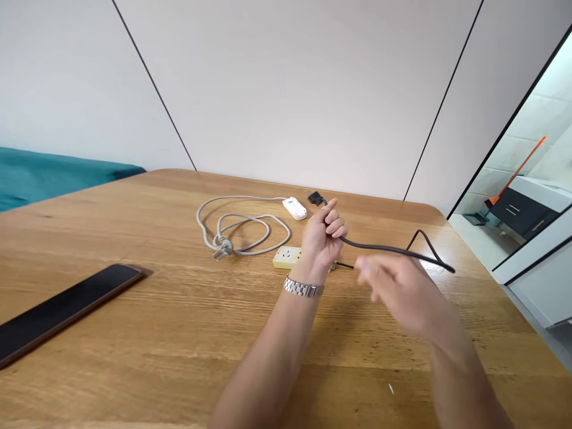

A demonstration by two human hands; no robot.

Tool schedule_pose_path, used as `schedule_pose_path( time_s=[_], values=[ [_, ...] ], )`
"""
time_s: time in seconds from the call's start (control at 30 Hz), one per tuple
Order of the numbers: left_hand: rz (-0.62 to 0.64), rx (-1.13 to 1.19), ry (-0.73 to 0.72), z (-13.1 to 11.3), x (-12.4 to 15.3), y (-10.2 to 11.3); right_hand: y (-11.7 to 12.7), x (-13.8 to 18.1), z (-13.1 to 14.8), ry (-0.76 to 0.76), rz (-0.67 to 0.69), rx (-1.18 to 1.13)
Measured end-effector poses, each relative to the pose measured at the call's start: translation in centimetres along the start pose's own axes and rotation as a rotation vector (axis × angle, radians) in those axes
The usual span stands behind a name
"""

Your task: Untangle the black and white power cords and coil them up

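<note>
My left hand (323, 237), with a silver watch band on the wrist, is closed around a black power cord (379, 246). The cord's black plug (315, 198) sticks out beyond its fingers. From this hand the cord runs right and bends back in a loop. Just below that stretch is my right hand (397, 286), smeared by motion; whether its fingers grip anything is unclear. Partly hidden behind my left wrist, a pale yellow power strip (286, 257) lies on the table with sockets facing up.
A grey cable (252, 251) lies loosely coiled on the wooden table (179, 333), with a grey plug (224, 246) and a white plastic unit (294, 208). At left rests a black phone-like slab (67, 307). A white wall (286, 95) borders the table's far edge.
</note>
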State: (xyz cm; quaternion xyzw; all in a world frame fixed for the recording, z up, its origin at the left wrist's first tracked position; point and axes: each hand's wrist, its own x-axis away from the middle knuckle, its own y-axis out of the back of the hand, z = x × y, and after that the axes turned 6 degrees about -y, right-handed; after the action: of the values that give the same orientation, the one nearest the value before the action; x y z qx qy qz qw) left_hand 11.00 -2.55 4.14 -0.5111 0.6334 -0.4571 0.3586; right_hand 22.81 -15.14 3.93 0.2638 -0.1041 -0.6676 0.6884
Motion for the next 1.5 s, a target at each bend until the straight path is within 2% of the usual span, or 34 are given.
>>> schedule_pose_path(
  time_s=[0.03, 0.07, 0.1, 0.13, 0.2, 0.27, 0.3, 0.37, 0.43, 0.47, 0.53, 0.57, 0.63, 0.73, 0.8, 0.87, 0.97, 1.03, 1.1, 1.2, 1.3, 1.4, 1.5],
  values=[
    [-0.011, -0.029, -0.014, -0.5, 0.0, 0.2, 0.4, 1.3, 0.9, 0.05, 0.147, 0.056],
    [-0.023, -0.054, -0.022, -0.8, 0.0, 0.3, 0.5, 2.4, 1.7, 0.129, 0.227, 0.081],
    [-0.032, -0.073, -0.026, -1.0, 0.1, 0.4, 0.5, 3.2, 2.4, 0.21, 0.23, 0.09],
    [-0.036, -0.085, -0.025, -1.1, 0.1, 0.4, 0.4, 3.6, 2.8, 0.267, 0.165, 0.103],
    [-0.017, -0.085, -0.008, -1.3, 0.3, 0.2, -0.3, 2.9, 2.7, 0.286, -0.082, 0.166],
    [0.029, -0.058, 0.013, -1.6, 0.5, 0.0, -0.9, 0.6, 1.3, 0.181, -0.264, 0.28],
    [0.058, -0.038, 0.018, -1.8, 0.7, -0.1, -1.1, -0.8, 0.2, 0.081, -0.243, 0.345],
    [0.112, 0.005, 0.01, -2.8, 1.1, -0.2, -1.0, -3.5, -2.4, -0.122, 0.004, 0.405],
    [0.144, 0.034, -0.04, -4.3, 1.6, -0.2, -0.4, -5.4, -4.9, -0.266, 0.254, 0.363],
    [0.152, 0.04, -0.077, -5.2, 2.0, -0.2, 0.1, -6.1, -6.0, -0.286, 0.342, 0.326],
    [0.149, 0.027, -0.155, -7.0, 2.7, -0.2, 1.3, -6.9, -8.0, -0.242, 0.377, 0.298],
    [0.139, 0.004, -0.189, -7.8, 3.1, -0.2, 2.0, -7.1, -8.8, -0.194, 0.331, 0.311],
    [0.107, -0.082, -0.26, -9.0, 3.7, -0.5, 3.5, -7.3, -10.3, -0.12, 0.155, 0.348],
    [0.045, -0.305, -0.348, -9.4, 4.2, -0.9, 5.4, -7.1, -11.5, -0.145, -0.139, 0.235],
    [0.044, -0.46, -0.349, -8.8, 4.1, -1.0, 6.2, -6.8, -11.1, -0.193, -0.315, 0.009],
    [0.094, -0.571, -0.314, -7.6, 3.6, -1.0, 6.5, -6.2, -9.5, -0.183, -0.397, -0.268],
    [0.204, -0.655, -0.272, -5.1, 2.8, -0.8, 6.4, -5.0, -5.9, -0.109, -0.326, -0.593],
    [0.275, -0.691, -0.248, -3.4, 2.4, -0.5, 6.0, -4.3, -3.8, -0.057, -0.305, -0.698],
    [0.348, -0.725, -0.227, -1.7, 2.2, -0.3, 5.4, -3.9, -2.7, 0.005, -0.364, -0.739],
    [0.45, -0.778, -0.201, 0.7, 2.5, -0.2, 3.9, -3.9, -2.6, 0.074, -0.457, -0.664],
    [0.491, -0.819, -0.134, 2.7, 3.1, -0.3, 2.4, -4.1, -3.0, 0.153, -0.498, -0.355],
    [0.408, -0.785, -0.107, 4.1, 3.6, -0.5, 1.5, -4.0, -2.8, 0.261, -0.499, 0.043],
    [0.298, -0.712, -0.1, 4.6, 3.4, -0.3, 1.1, -3.8, -2.4, 0.272, -0.425, 0.317]
  ],
)
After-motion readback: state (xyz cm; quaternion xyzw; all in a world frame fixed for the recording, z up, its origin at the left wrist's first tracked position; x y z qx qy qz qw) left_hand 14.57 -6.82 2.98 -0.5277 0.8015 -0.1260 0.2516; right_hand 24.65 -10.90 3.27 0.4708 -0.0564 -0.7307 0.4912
